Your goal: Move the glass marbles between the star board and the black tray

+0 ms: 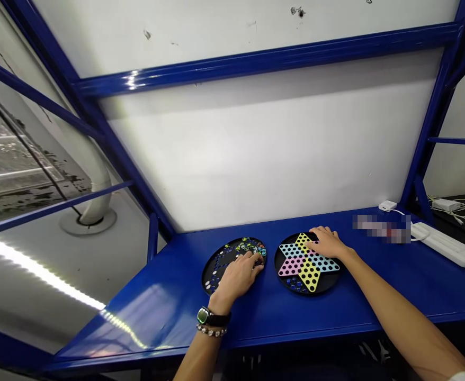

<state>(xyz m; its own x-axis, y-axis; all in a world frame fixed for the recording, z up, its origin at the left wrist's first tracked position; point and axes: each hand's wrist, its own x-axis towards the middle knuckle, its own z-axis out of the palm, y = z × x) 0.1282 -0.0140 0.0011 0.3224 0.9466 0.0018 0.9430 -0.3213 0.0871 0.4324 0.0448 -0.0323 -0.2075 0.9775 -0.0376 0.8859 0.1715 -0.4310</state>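
Observation:
Two round black trays lie side by side on the blue tabletop. In the left tray [204,272] are many marbles [242,244], coloured ones at the far side and white and dark blue ones at the left. Over its right side is my left hand [238,276], fingers curled down and closed among the marbles; their tips are partly hidden. The right tray is a Chinese checkers board [311,275] with a yellow, pink and light blue star full of holes. My right hand [328,243] rests at its far right edge, thumb over the star and apart from the outstretched fingers.
Dark blue marbles [296,284] sit in the board's near left rim pocket. A white power strip [447,244] with cables and a white adapter [387,206] lie at the right. Blue frame bars [272,59] and a white panel [276,143] rise behind the table.

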